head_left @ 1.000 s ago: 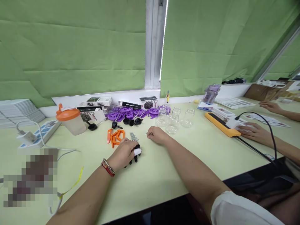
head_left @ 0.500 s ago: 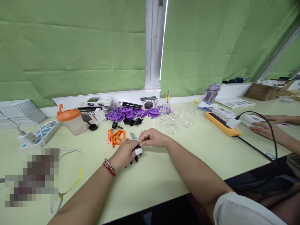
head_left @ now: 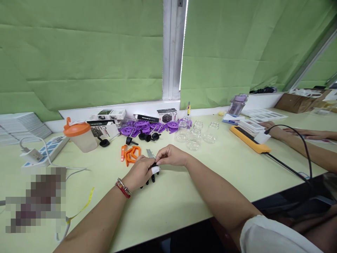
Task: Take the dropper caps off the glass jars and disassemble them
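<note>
My left hand (head_left: 141, 171), white wrapping on its thumb, is closed on a small black part (head_left: 154, 164) that is mostly hidden by fingers. The fingertips of my right hand (head_left: 170, 155) pinch at the top of the same spot; what lies between them is too small to make out. Several black pieces with rounded ends (head_left: 153, 179) lie on the table under and beside my left hand. Just behind the hands are several thin metal screws or rods (head_left: 149, 152). Orange plastic frames (head_left: 132, 154) lie to the left of these.
Purple plastic parts (head_left: 142, 128), black funnel-like pieces (head_left: 147, 136) and boxes (head_left: 167, 116) line the back. Clear glass-like bottles (head_left: 194, 140) stand right of them. A shaker with an orange lid (head_left: 80, 135) is at left. Beyond a yellow-orange power strip (head_left: 249, 140) are another person's hands (head_left: 276, 133).
My own hands stay almost in place, still together at the black part. At right, the other person's hand has reached farther back and left, toward the stacked white cases.
</note>
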A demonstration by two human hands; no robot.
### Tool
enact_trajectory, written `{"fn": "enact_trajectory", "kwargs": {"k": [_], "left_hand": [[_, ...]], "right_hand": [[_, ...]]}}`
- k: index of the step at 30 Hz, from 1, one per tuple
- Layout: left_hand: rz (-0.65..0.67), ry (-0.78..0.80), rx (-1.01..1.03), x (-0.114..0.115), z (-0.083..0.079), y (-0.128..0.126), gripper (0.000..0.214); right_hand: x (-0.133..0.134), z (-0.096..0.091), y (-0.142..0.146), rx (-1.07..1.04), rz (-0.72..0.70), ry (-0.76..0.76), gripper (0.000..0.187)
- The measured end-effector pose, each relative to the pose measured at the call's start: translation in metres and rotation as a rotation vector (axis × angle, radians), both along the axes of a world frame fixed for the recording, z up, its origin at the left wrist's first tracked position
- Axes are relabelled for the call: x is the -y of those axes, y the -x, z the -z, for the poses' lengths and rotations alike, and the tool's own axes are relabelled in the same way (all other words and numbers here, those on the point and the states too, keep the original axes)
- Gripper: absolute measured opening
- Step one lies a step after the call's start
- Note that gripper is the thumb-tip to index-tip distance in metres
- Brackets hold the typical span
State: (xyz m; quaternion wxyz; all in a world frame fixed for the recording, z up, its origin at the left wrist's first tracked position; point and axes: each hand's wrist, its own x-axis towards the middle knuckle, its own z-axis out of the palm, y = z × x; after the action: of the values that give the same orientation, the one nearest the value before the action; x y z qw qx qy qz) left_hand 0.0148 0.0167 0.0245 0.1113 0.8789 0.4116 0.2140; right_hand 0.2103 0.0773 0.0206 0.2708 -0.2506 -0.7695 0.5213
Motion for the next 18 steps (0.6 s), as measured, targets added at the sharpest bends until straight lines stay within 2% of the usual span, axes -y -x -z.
{"fn": "enact_trajectory", "kwargs": {"k": [6, 8, 10, 12, 14, 16, 18], "left_hand": [[-0.012, 0.024, -0.008, -0.001, 0.002, 0.001, 0.02], [-0.011, 0.029, -0.016, 0.0, 0.001, 0.001, 0.02], [-0.006, 0.037, -0.019, 0.001, 0.0, 0.0, 0.021], [-0.002, 0.049, -0.018, 0.001, -0.001, -0.001, 0.023], [-0.008, 0.056, -0.019, 0.002, -0.001, -0.001, 0.024], [-0.013, 0.061, -0.021, 0.002, -0.001, -0.001, 0.023], [-0.014, 0.064, -0.015, 0.002, 0.0, 0.0, 0.022]], "right_hand": [[0.002, -0.002, 0.0, -0.008, -0.023, 0.028, 0.028], [0.0, -0.003, 0.0, -0.039, 0.013, 0.065, 0.027], [-0.008, -0.001, -0.002, -0.099, 0.18, 0.098, 0.025], [-0.018, 0.005, -0.007, -0.134, 0.464, 0.107, 0.02], [-0.03, 0.014, -0.014, -0.057, 0.705, 0.092, 0.017], [-0.038, 0.023, -0.021, 0.124, 0.77, 0.031, 0.018], [-0.041, 0.03, -0.025, 0.3, 0.739, -0.088, 0.02]]}}
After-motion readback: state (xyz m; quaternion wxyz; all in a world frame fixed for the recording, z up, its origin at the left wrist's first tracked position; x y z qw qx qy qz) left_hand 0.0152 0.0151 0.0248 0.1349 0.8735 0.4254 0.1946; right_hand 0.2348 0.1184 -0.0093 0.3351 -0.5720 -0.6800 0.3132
